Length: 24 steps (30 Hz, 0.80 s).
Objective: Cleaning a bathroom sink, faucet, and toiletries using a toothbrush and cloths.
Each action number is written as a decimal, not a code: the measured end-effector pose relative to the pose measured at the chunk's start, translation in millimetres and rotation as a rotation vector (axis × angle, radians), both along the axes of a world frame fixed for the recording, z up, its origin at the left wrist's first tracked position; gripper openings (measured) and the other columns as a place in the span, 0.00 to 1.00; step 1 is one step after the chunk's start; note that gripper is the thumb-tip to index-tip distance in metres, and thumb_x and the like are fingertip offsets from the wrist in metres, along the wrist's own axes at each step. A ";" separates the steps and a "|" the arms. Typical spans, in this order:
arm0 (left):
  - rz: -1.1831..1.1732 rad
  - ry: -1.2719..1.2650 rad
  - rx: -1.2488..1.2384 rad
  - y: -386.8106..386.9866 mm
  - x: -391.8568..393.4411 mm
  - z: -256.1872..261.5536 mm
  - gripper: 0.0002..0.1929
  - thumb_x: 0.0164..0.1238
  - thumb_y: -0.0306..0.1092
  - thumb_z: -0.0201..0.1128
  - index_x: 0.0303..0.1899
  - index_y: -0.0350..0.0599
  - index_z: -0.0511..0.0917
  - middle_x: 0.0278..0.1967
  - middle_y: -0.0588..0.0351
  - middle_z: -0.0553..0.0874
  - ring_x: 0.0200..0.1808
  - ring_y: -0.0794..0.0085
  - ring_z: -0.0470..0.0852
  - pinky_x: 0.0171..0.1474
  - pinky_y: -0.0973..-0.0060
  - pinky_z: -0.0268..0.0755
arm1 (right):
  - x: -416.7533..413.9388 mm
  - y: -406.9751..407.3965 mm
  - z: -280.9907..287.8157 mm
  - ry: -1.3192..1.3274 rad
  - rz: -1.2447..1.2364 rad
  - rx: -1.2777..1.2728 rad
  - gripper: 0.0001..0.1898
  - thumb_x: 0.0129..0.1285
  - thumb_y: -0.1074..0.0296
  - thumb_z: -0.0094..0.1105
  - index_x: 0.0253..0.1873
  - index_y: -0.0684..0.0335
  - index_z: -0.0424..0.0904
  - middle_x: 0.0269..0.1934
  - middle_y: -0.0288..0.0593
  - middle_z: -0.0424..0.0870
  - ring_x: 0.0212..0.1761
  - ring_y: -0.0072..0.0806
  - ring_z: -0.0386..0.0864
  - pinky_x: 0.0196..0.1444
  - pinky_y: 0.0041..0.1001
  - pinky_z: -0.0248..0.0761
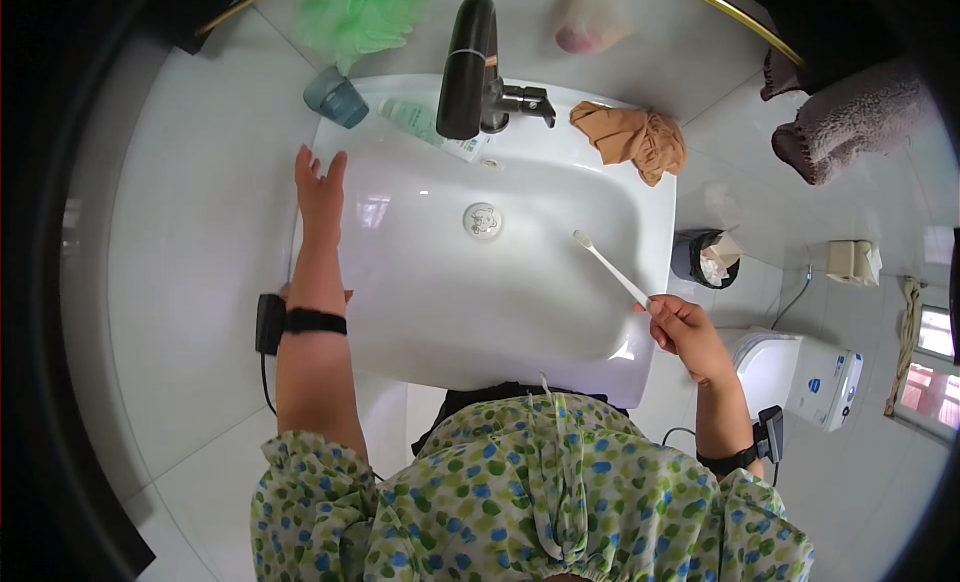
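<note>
My right hand (684, 334) holds a white toothbrush (616, 273) by the end of its handle, over the right side of the white washbasin (420, 334). The brush head points up and to the left, towards the drain cover (482, 221), which bears a cartoon drawing. At the basin's left rim my left hand (321, 194) reaches forward with its fingers apart and nothing in them. Just beyond its fingertips a blue-grey translucent cup (337, 98) leans at the back left corner. Beside the cup lies a pale green and white squeeze tube (427, 128), partly behind the tap.
A dark tap (466, 79) with a side lever rises at the basin's back. Brown cloth (636, 137) lies on the back right corner. A green mesh sponge (360, 15) hangs back left, a grey towel (855, 124) at right. Below stand a waste bin (686, 255) and a toilet (795, 375).
</note>
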State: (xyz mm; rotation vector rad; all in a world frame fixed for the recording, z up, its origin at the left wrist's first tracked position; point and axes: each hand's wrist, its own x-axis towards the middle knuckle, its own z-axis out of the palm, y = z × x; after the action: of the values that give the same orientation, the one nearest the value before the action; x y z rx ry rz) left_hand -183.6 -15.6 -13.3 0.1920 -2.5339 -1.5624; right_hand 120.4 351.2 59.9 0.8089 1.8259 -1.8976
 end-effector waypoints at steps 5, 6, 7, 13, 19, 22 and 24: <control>0.128 0.168 -0.120 -15.7 -70.9 -38.6 0.50 0.52 0.49 0.73 0.68 0.27 0.52 0.65 0.35 0.61 0.67 0.51 0.63 0.67 0.63 0.59 | 3.9 -9.0 12.0 0.032 -0.042 -0.078 0.15 0.72 0.60 0.49 0.50 0.63 0.80 0.20 0.26 0.66 0.22 0.12 0.59 0.25 0.14 0.53; 0.147 0.226 -0.195 -14.2 -78.5 -41.0 0.53 0.49 0.50 0.75 0.67 0.27 0.52 0.64 0.34 0.63 0.66 0.50 0.64 0.66 0.63 0.59 | 4.9 -9.0 13.4 0.037 -0.047 -0.108 0.15 0.72 0.60 0.49 0.50 0.63 0.80 0.20 0.26 0.66 0.22 0.12 0.59 0.25 0.14 0.52; 0.137 0.228 -0.191 -13.1 -83.5 -44.3 0.53 0.49 0.50 0.75 0.67 0.27 0.52 0.64 0.34 0.63 0.66 0.50 0.64 0.66 0.63 0.59 | 5.6 -9.0 14.6 0.039 -0.057 -0.104 0.15 0.72 0.60 0.49 0.50 0.63 0.80 0.20 0.26 0.66 0.22 0.12 0.59 0.25 0.14 0.52; 0.084 0.199 -0.065 1.1 -99.7 -43.3 0.53 0.47 0.48 0.77 0.67 0.27 0.52 0.63 0.33 0.65 0.64 0.50 0.68 0.66 0.62 0.59 | 9.5 -8.5 18.9 0.122 -0.119 -0.191 0.14 0.72 0.61 0.49 0.51 0.64 0.80 0.19 0.26 0.66 0.20 0.13 0.58 0.23 0.14 0.51; -0.075 0.308 0.218 6.4 -108.3 -37.8 0.51 0.48 0.38 0.78 0.68 0.29 0.50 0.64 0.41 0.66 0.64 0.59 0.68 0.65 0.68 0.60 | 7.5 -9.7 25.1 0.135 -0.105 -0.182 0.13 0.72 0.63 0.51 0.52 0.64 0.80 0.20 0.26 0.68 0.21 0.12 0.61 0.24 0.14 0.52; -0.094 0.274 0.268 11.5 -111.2 -34.1 0.50 0.49 0.35 0.77 0.67 0.29 0.50 0.63 0.43 0.66 0.63 0.62 0.67 0.65 0.71 0.60 | 6.9 -12.1 25.0 0.169 -0.147 -0.154 0.13 0.70 0.65 0.54 0.53 0.64 0.80 0.22 0.26 0.70 0.23 0.12 0.64 0.25 0.14 0.54; -0.062 0.257 0.259 12.4 -112.7 -33.1 0.50 0.49 0.35 0.77 0.67 0.29 0.50 0.62 0.45 0.67 0.62 0.63 0.68 0.65 0.71 0.60 | 5.7 -13.5 24.9 0.196 -0.180 -0.160 0.13 0.69 0.65 0.56 0.53 0.64 0.80 0.24 0.26 0.73 0.25 0.12 0.66 0.26 0.14 0.56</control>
State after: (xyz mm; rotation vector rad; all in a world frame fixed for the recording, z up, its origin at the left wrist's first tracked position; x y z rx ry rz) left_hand -296.3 -3.1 -46.3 -0.0558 -2.1605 -1.8064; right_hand 126.1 337.7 84.8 0.7789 1.7311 -2.2764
